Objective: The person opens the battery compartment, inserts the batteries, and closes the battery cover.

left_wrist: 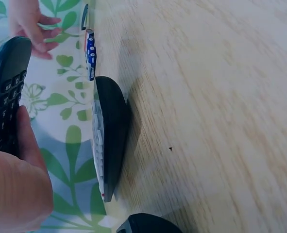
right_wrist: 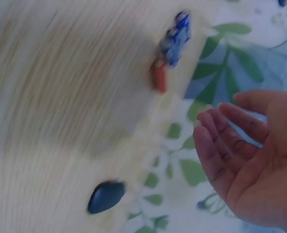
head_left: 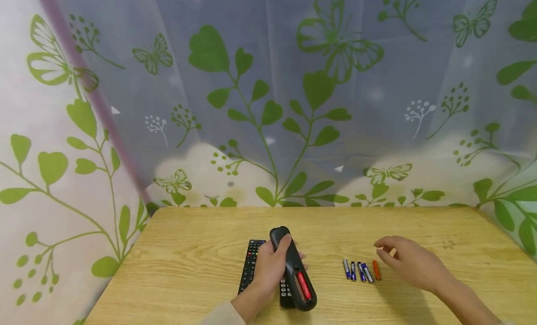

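My left hand (head_left: 268,266) grips a black remote control (head_left: 289,255) above the table, its back turned up in the head view. The battery compartment is uncovered, and a red battery (head_left: 305,286) lies inside. In the left wrist view the remote's keys (left_wrist: 9,92) face the camera. My right hand (head_left: 413,262) hovers to the right with fingers loosely bent and nothing in them. Just left of it lie an orange battery (head_left: 376,270) and several blue-and-silver batteries (head_left: 361,271) in a row.
Another black remote (head_left: 248,264) lies behind my left hand, and a second one with pale keys (head_left: 285,292) is partly hidden under the held remote. A small dark piece (right_wrist: 107,196) rests on the wooden table in the right wrist view. A leaf-patterned curtain (head_left: 268,106) hangs behind the table.
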The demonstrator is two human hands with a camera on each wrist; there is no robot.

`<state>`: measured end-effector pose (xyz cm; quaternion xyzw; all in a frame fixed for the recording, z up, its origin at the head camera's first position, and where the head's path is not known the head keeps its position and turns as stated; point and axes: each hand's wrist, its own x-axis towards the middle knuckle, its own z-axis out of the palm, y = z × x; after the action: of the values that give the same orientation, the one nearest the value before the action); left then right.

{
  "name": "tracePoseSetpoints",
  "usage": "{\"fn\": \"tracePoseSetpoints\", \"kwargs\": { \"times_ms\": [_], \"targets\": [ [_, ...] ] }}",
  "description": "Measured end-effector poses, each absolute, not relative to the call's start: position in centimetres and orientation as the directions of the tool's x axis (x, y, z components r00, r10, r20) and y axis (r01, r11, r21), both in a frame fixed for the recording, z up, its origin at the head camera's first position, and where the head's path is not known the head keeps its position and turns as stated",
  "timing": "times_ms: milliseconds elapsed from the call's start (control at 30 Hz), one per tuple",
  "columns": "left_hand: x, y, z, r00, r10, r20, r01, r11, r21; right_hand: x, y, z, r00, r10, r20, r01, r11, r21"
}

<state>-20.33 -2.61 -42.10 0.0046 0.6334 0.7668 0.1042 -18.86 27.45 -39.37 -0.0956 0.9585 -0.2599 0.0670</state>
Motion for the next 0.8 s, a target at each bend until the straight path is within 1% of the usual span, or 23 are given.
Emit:
{"fn": "tracePoseSetpoints", "kwargs": {
  "times_ms": [100, 267, 433, 633, 800],
  "targets": [
    [-20.3, -2.7, -42.1, -0.975, 0.191, -0.112, -0.150, -0.192, 0.970, -19.8, 28.7, -40.2, -0.968, -0.216, -0.128, -0.124, 0.854, -0.506],
    [-20.2, -2.6, -42.3, -0.969, 0.232, -0.089, -0.142, -0.220, 0.965, -20.5, 28.9, -41.4, -0.958, -0.220, -0.185, -0.082, 0.826, -0.558],
    [-20.2, -2.6, -42.2, -0.969, 0.230, -0.091, -0.146, -0.232, 0.962, -20.2, 28.1, -42.3, -0.966, -0.167, -0.196, -0.024, 0.816, -0.577],
    [-20.4, -2.9, -42.2, -0.969, 0.212, -0.131, -0.178, -0.221, 0.959, -20.0, 27.3, -43.1, -0.972, -0.140, -0.188, -0.011, 0.828, -0.560],
    [-20.5, -3.2, -42.4, -0.971, 0.197, -0.134, -0.180, -0.236, 0.955, -20.1, 27.2, -43.3, -0.971, -0.146, -0.190, -0.013, 0.826, -0.564]
  ]
}}
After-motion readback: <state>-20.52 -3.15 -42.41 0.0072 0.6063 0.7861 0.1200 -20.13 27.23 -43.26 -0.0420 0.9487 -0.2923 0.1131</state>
